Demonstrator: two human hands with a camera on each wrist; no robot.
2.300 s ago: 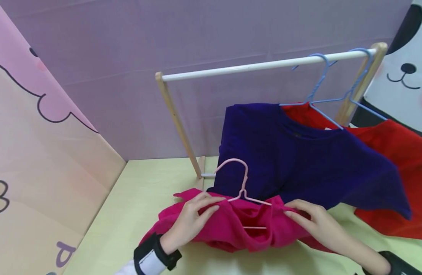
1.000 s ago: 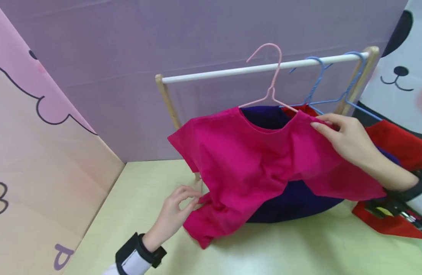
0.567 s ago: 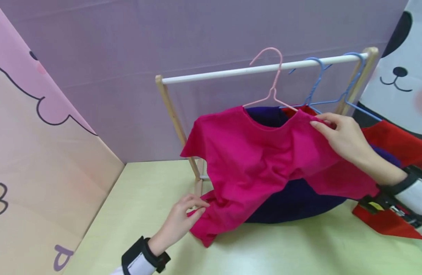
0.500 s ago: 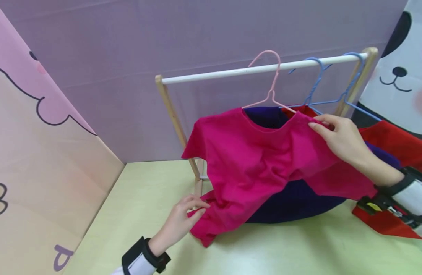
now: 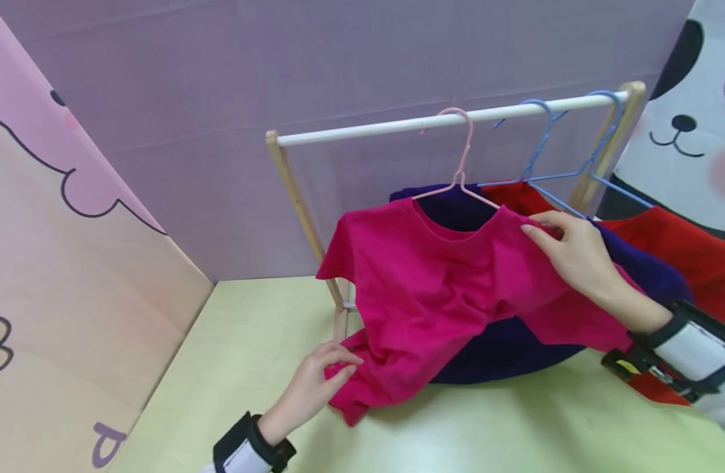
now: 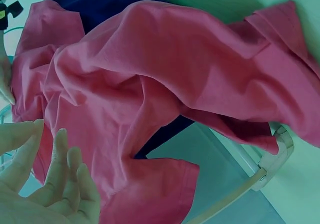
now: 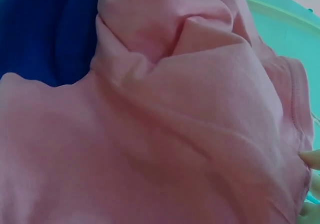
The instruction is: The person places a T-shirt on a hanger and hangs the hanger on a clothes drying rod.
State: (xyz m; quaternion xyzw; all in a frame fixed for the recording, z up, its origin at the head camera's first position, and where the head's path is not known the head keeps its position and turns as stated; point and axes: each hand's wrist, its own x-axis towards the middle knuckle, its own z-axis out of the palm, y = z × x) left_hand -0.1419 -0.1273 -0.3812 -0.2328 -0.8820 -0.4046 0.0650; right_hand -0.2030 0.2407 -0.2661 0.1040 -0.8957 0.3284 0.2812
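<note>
A bright pink T-shirt (image 5: 410, 276) is on a pink wire hanger (image 5: 463, 152), whose hook now curves over the white bar (image 5: 386, 129) of a small clothes rack. My right hand (image 5: 578, 259) pinches the shirt's shoulder at the right of the neckline; in the right wrist view its fingertips (image 7: 311, 159) show at the garment's edge. Low at the left, my left hand (image 5: 312, 384) hovers by the shirt's bunched hem with loosely bent fingers. The left wrist view shows nothing between those fingers (image 6: 57, 159), with the shirt (image 6: 165, 64) hanging beyond them.
Behind the pink shirt hang a dark blue shirt (image 5: 504, 358) and a red shirt (image 5: 687, 249), both on blue wire hangers (image 5: 536, 154). A wooden post (image 5: 297, 197) holds up the rack's left end. The tabletop (image 5: 250, 328) is pale yellow, with patterned cloth walls around it.
From lying bunched on the table between both hands, the pink shirt was lifted up to the rack. Its hanger hook then came down over the bar. The left hand let go of the shoulder.
</note>
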